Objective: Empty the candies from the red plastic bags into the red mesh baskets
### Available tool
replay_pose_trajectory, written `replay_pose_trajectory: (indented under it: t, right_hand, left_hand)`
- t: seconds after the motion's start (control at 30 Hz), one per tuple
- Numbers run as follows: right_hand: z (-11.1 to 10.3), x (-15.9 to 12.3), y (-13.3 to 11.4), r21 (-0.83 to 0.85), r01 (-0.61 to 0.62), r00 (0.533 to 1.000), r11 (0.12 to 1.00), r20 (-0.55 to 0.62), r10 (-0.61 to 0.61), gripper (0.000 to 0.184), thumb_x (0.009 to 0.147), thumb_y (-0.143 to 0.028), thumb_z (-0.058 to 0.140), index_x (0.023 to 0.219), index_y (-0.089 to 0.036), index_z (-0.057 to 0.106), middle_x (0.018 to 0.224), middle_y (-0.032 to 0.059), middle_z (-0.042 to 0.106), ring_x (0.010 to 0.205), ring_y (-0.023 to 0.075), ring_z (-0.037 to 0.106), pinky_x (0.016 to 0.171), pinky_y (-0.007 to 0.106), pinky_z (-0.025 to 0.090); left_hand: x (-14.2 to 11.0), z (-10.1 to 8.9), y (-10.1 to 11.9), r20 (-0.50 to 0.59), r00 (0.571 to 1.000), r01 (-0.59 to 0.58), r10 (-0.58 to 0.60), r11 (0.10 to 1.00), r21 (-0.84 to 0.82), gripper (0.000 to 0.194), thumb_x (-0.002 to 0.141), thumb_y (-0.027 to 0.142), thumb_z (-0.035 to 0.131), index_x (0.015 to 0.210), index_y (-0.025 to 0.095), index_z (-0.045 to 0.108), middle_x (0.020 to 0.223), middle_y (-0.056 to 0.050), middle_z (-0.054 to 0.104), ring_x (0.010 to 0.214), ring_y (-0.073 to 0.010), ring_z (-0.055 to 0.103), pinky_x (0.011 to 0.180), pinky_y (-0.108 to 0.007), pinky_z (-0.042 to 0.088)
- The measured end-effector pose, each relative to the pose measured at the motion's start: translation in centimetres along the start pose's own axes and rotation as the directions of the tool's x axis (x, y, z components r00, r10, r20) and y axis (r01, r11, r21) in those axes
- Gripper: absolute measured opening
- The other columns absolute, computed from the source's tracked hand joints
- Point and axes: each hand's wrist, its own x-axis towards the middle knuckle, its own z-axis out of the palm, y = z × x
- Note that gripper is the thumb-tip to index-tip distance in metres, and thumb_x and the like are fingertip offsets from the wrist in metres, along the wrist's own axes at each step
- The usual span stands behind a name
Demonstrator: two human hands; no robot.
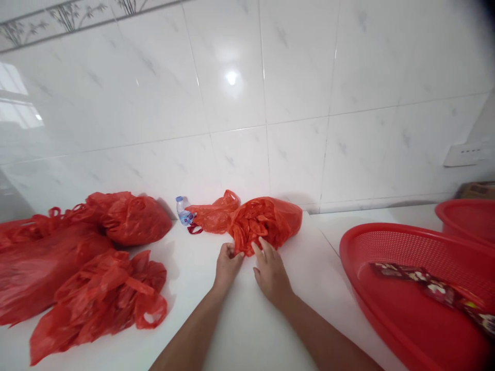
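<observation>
A crumpled red plastic bag (284, 219) lies on its side on the white tabletop against the wall, its gathered mouth facing me. My left hand (228, 265) pinches the left edge of that mouth between thumb and fingers. On the right of the mouth, my right hand (270, 270) rests its fingertips on the crumpled plastic, fingers apart. What the bag contains is hidden by its folds. Just behind and to the left sits a smaller red bag (216, 215), next to a plastic bottle (183, 210) with a blue cap.
Several full-looking red plastic bags (58, 257) crowd the left of the table. To the right stands a large red perforated basket (351, 242) holding dark patterned packets (436, 288). Another red basket (464, 214) is behind it. A tiled wall (294, 154) closes off the back.
</observation>
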Motion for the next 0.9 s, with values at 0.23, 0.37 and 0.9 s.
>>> replay_pose_trajectory:
  t: [0.23,0.37,0.9]
  right_hand:
    - [3.4,3.8,1.6,-0.106,-0.065,0.993,0.992,0.09,0.075,0.053,0.084,-0.009,0.042,0.134,-0.025,0.046,0.141,0.0098,0.044,0.128,0.0299,0.037,0.101,0.051,0.031]
    - [3.9,4.3,2.9,-0.135,-0.152,0.977,0.979,0.127,0.169,0.05,0.084,-0.008,0.041,0.129,-0.026,0.052,0.129,0.0095,0.056,0.114,0.0277,0.049,0.091,0.047,0.038]
    - [3.8,4.0,3.1,-0.112,-0.308,0.949,0.945,0.039,0.313,0.059,0.081,-0.017,0.048,0.139,-0.017,0.038,0.135,0.0152,0.048,0.115,0.0324,0.045,0.094,0.05,0.033]
  left_hand:
    - [-0.5,-1.0,0.7,0.182,0.981,0.107,-0.068,0.971,-0.215,0.029,0.07,0.027,0.067,0.097,0.014,0.067,0.095,-0.01,0.071,0.091,-0.0247,0.065,0.084,-0.039,0.049]
    - [-0.9,-2.8,1.5,0.16,0.981,0.174,-0.112,0.874,-0.454,0.031,0.076,0.028,0.064,0.105,0.019,0.066,0.112,-0.01,0.067,0.103,-0.0251,0.062,0.091,-0.04,0.048]
    - [-1.3,-12.7,2.9,-0.114,0.941,0.138,-0.317,0.671,-0.728,0.018,0.077,0.013,0.049,0.067,0.019,0.062,0.056,0.001,0.067,0.056,-0.0132,0.067,0.064,-0.023,0.058]
